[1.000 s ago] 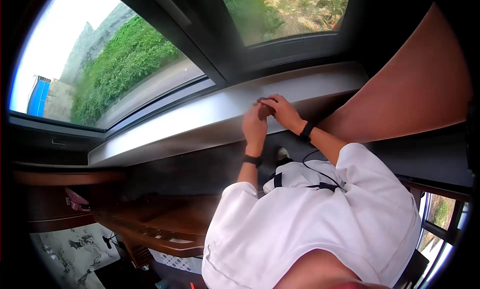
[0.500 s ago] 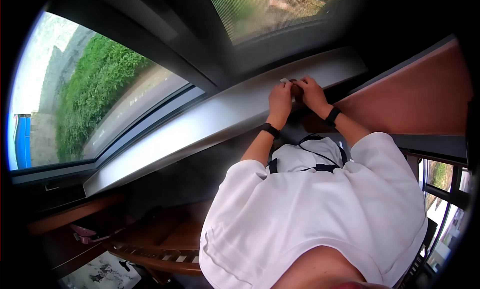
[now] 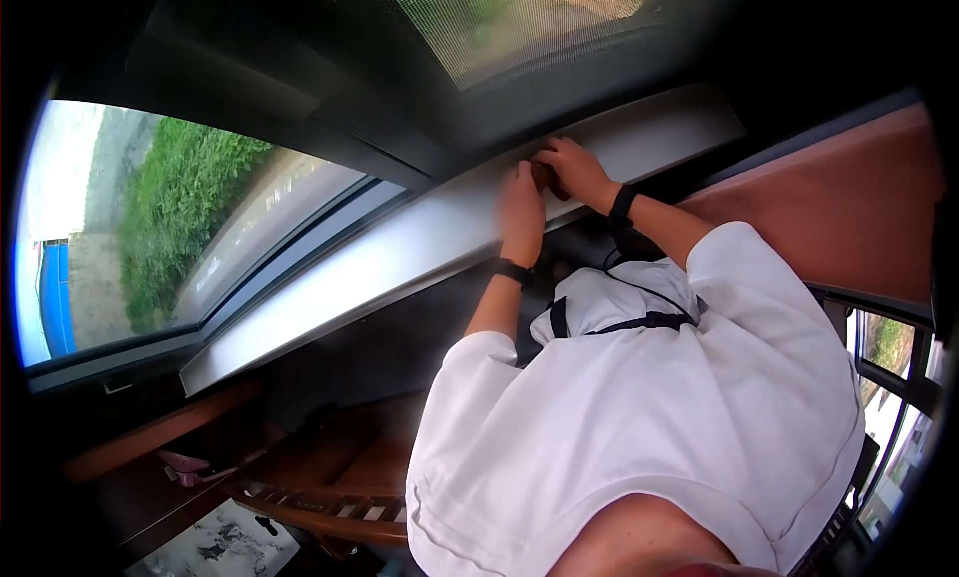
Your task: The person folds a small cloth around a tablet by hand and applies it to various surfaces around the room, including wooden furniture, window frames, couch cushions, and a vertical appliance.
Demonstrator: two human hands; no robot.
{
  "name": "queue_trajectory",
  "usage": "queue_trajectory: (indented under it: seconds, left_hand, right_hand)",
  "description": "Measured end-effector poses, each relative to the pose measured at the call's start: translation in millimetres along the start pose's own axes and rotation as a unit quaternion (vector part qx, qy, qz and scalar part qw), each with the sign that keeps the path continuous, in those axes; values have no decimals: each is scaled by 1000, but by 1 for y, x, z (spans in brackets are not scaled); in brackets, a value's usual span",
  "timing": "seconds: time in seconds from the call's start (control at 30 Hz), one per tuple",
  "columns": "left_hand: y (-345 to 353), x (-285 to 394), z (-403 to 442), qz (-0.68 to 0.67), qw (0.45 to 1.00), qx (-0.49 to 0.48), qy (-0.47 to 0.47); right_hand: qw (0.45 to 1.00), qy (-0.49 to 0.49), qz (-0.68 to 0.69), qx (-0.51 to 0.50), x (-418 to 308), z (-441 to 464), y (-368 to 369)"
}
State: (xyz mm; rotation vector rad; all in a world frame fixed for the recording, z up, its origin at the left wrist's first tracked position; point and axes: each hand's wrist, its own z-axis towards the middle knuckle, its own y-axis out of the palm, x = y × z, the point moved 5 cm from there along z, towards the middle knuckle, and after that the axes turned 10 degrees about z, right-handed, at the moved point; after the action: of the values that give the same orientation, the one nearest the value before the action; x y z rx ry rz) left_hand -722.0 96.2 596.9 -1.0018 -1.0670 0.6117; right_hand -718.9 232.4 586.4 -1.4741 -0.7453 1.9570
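Note:
Both my hands are over the pale metallic window sill [image 3: 400, 239]. My right hand [image 3: 579, 172] has its fingers curled over a small dark brown object [image 3: 548, 179], whose kind I cannot make out. On the other side of that object, my left hand [image 3: 521, 215] is smeared by motion. Its fingertips are close to the brown object, but whether they touch it is unclear. Each wrist wears a black band. Most of the brown object is hidden by my fingers.
A window [image 3: 225, 222] at the left looks out on greenery, and a mesh screen [image 3: 529, 22] is at the top. A reddish-brown panel [image 3: 829, 212] stands at the right. Below left are a wooden chair [image 3: 340, 497] and a black-and-white patterned surface [image 3: 215, 547].
My hands and the brown object have shifted left in view. A small white piece seen at my left fingertips earlier no longer shows. The camera view has tilted slightly.

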Motion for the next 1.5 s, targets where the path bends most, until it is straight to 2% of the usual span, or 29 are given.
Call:
queue_trajectory:
  seconds: [0.1,0.23,0.33,0.4,0.63,0.77,0.87,1.07,1.2,1.4,1.5]
  left_hand:
    - [15,36,30,52,998,-15,41]
    - [43,92,45,38,992,18,120]
    - [65,113,40,-8,991,-3,133]
    - [72,114,28,-22,992,-17,127]
    - [52,90,-2,-60,998,-25,23]
    - [50,79,19,-23,985,-128,-114]
    - [64,75,44,-61,983,-131,-110]
    - [95,125,88,-117,988,-86,-54]
    - [121,156,107,-188,972,-139,-12]
    - [135,161,98,-147,976,-159,26]
    - [112,164,67,-137,980,-146,-12]
  right_hand:
    - [998,16,-35,42,31,-3,-31]
    - [994,77,-56,61,58,-31,-81]
    - [991,95,-56,75,65,-56,-102]
    - [992,87,-47,84,56,-69,-108]
    - [999,21,13,-21,58,-62,-84]
    - [998,1,13,-69,73,-40,-72]
    - [998,1,-2,-61,95,-33,-76]
    - [999,24,-38,-3,143,-33,-121]
    - [995,79,-66,15,164,-50,-154]
    - [992,70,-92,50,163,-79,-155]
    - [997,43,-56,30,151,-84,-147]
